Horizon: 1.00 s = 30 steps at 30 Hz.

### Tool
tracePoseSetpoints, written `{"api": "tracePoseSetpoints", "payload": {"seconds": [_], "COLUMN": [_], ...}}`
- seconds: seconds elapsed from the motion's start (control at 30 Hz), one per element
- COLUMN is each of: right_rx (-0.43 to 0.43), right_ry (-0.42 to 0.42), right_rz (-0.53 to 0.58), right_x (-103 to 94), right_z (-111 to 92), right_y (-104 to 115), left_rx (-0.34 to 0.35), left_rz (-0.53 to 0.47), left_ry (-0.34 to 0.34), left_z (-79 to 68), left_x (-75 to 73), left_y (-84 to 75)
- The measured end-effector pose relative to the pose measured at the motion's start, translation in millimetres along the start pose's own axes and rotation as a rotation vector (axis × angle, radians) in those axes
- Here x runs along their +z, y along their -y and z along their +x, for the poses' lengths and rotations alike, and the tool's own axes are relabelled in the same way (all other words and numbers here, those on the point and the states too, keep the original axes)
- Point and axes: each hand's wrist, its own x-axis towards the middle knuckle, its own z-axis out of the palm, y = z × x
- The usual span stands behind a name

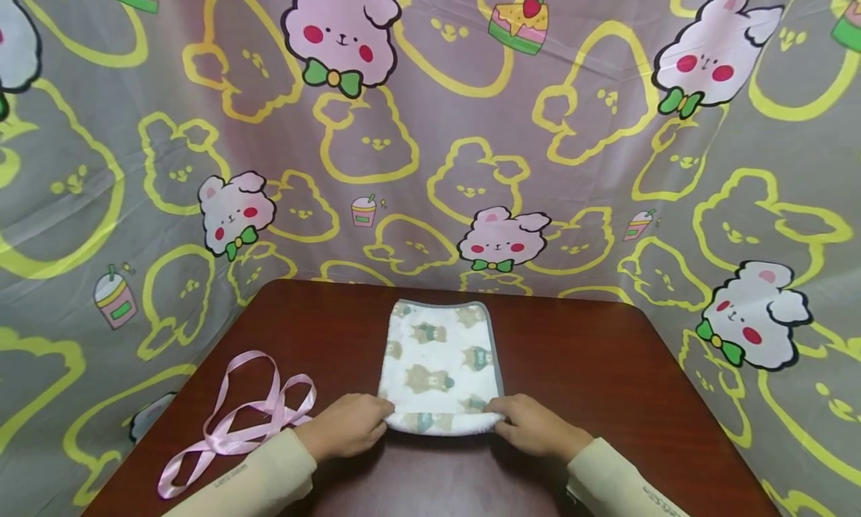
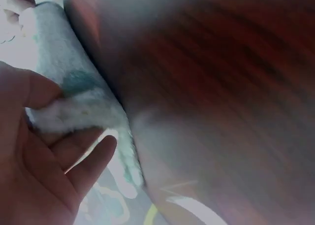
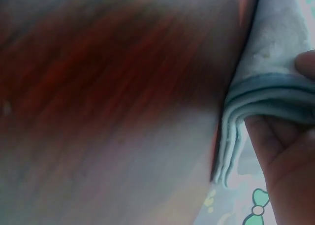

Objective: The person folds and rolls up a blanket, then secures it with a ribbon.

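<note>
A folded white towel (image 1: 440, 345) with brown bear prints and grey-blue edging lies in the middle of the table. Its near edge is turned up into a narrow fold. The left hand (image 1: 351, 425) pinches that fold at its left end, thumb on top and fingers beneath, as the left wrist view shows. At the opposite end, the right hand (image 1: 536, 426) holds the fold between thumb and fingers. Several stacked layers with blue-grey trim (image 3: 231, 104) show beside the right hand in the right wrist view.
On the left of the brown wooden table (image 1: 578, 353) lies a loosely looped pink ribbon (image 1: 235, 420), close to the left sleeve (image 1: 269, 468). A grey curtain (image 1: 430, 113) with cartoon rabbits and yellow outlines hangs around the table's back and sides.
</note>
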Motion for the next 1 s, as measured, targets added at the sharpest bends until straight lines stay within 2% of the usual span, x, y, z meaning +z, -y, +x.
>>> {"api": "tracePoseSetpoints", "payload": {"seconds": [0.27,0.43,0.57,0.77,1.0], "right_rx": [0.095,0.157,0.187,0.177,0.202], "right_ry": [-0.069,-0.102,-0.113,-0.118,-0.141], "right_rz": [0.085,0.159,0.200,0.219,0.225], "right_x": [-0.2,-0.1,-1.8,-7.4,-9.2], "right_z": [2.4,3.8,4.6,5.4,4.6], "right_y": [-12.2,-21.2,-26.2,-28.0,-31.2], "left_rx": [-0.081,-0.201,-0.275,-0.318,-0.356], "left_rz": [-0.236,-0.415,-0.510,-0.552,-0.535], "left_ry": [-0.014,-0.010,-0.020,-0.032,-0.068], "left_z": [2.8,5.6,7.8,8.1,8.8], "left_x": [-3.4,-2.0,-1.9,-1.6,-3.1], "left_y": [13.8,23.6,27.9,25.8,22.3]}}
